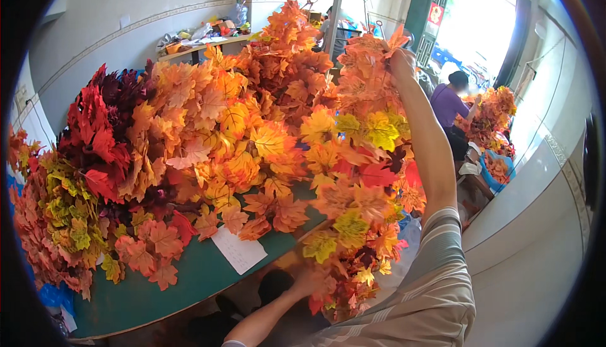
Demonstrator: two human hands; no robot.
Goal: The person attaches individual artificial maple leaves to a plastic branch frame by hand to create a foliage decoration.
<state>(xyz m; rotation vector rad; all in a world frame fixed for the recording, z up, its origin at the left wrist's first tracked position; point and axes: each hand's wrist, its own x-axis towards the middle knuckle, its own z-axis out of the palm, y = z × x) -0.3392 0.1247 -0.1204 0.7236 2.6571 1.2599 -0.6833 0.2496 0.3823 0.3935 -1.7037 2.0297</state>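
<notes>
A long garland of artificial maple leaves in orange, yellow, red and purple hangs upright in front of me. Raised high at the right, my right hand is closed around its upper end. Low down, my left hand reaches into the garland's lower leaves, which cover its fingers. To the left, a big heap of artificial maple leaves in orange, red, yellow-green and dark purple covers much of the green table.
A white paper slip lies near the table's front edge. Behind stands a cluttered shelf. At the right, a person in a purple top sits beside more leaves and a blue bag, near a bright doorway. A wall runs along my right.
</notes>
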